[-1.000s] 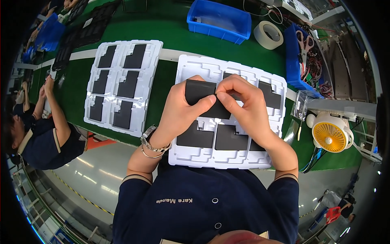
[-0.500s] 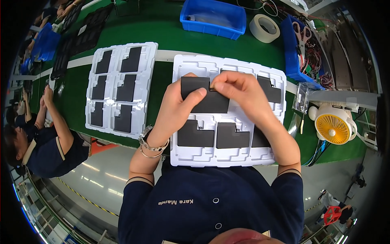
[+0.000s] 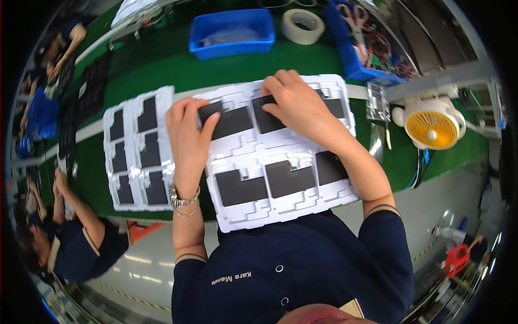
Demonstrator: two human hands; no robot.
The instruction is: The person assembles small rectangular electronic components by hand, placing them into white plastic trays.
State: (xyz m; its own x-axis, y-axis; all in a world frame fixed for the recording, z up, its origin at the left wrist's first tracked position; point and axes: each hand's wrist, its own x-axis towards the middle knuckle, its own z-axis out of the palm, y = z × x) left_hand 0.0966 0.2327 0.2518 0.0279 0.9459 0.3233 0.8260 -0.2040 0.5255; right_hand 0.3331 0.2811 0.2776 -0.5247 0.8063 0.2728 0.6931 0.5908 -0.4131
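Observation:
A white moulded tray point(image 3: 234, 218) lies in front of me, with black notched flat pieces in its compartments. My left hand point(image 3: 189, 129) is at the upper-left piece point(image 3: 235, 122), thumb and fingers closed on its left corner. That piece rests in its compartment. My right hand point(image 3: 297, 102) grips the upper-middle piece point(image 3: 270, 123) near its top edge, hiding part of it. To the right, another black piece point(image 3: 335, 108) shows beyond my fingers. Along the near row lie a left piece point(image 3: 242, 187), a middle piece point(image 3: 291, 179) and a right piece point(image 3: 330, 167).
A second tray point(image 3: 135, 137) of black pieces lies left. Beyond are a blue bin point(image 3: 232, 51), a tape roll point(image 3: 303, 27) and a blue box point(image 3: 345, 59) holding scissors point(image 3: 356, 27) and wires. A fan point(image 3: 433, 127) stands right. A co-worker point(image 3: 81, 243) is at left.
The black piece I held up in both hands is now down in the upper-left compartment. My right hand has left it for the upper-middle piece. My view has shifted and tilted.

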